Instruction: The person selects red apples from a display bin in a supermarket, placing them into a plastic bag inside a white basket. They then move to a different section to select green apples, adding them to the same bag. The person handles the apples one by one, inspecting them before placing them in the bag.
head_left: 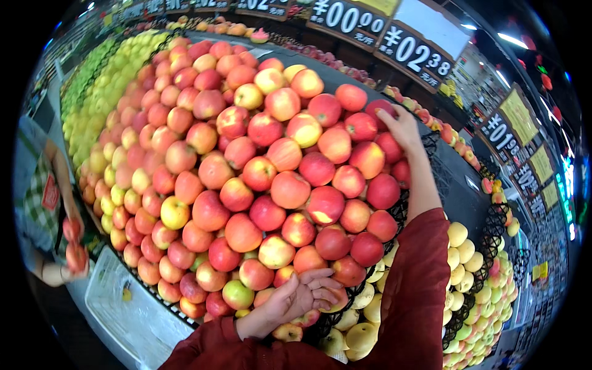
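Note:
A large sloping heap of red and yellow apples [277, 185] fills the middle of the view. My right hand [403, 127] reaches to its far right edge. There the thumb presses the front of a dark red apple [377, 110], with the other fingers around its back and partly hidden. Nearer to me, my left hand [303, 296] rests low over the heap, palm up and fingers loosely curled, with nothing in it. Its fingertips lie by a red-yellow apple [340, 300] at the heap's near edge.
Black netting [340, 312] edges the heap, with yellow pears [363, 336] beyond it. A white plastic crate [104, 296] stands lower left. At the left, a person in a checked apron [39, 194] holds red apples [75, 256]. Price signs [411, 53] hang behind.

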Available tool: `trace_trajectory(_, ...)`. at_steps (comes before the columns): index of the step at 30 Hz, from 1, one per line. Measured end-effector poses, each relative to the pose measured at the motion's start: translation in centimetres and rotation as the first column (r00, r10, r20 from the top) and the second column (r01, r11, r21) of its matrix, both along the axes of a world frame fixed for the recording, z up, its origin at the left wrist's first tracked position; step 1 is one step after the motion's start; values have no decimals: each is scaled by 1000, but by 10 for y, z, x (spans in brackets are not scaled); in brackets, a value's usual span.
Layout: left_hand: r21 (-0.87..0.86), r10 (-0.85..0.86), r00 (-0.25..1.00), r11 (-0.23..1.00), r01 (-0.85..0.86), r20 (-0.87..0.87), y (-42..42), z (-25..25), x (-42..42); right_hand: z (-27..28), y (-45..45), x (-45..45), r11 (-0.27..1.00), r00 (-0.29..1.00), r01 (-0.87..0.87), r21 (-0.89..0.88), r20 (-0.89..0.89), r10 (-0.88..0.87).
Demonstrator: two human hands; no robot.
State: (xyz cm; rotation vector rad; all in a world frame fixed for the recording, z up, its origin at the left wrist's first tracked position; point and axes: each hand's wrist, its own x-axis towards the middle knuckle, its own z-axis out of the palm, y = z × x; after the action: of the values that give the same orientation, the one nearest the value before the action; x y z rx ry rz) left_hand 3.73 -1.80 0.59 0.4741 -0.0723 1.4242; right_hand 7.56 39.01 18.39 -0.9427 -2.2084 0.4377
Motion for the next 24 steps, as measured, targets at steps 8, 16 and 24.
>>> trace_trajectory(8,76,26,999,997,-28,26,3,0,-4,-18,-36,-10,860,963,186,475,88,-256)
trace_trajectory(16,-60,551,824,825,-562,-135,-94,24,-26,-77,-351,-10,684,691,-708,173,370,622)
trace_trajectory(24,-93,735,286,293,-952,-614,-312,-51,-74,-152,-488,-2,624,543,-781,-26,463,700)
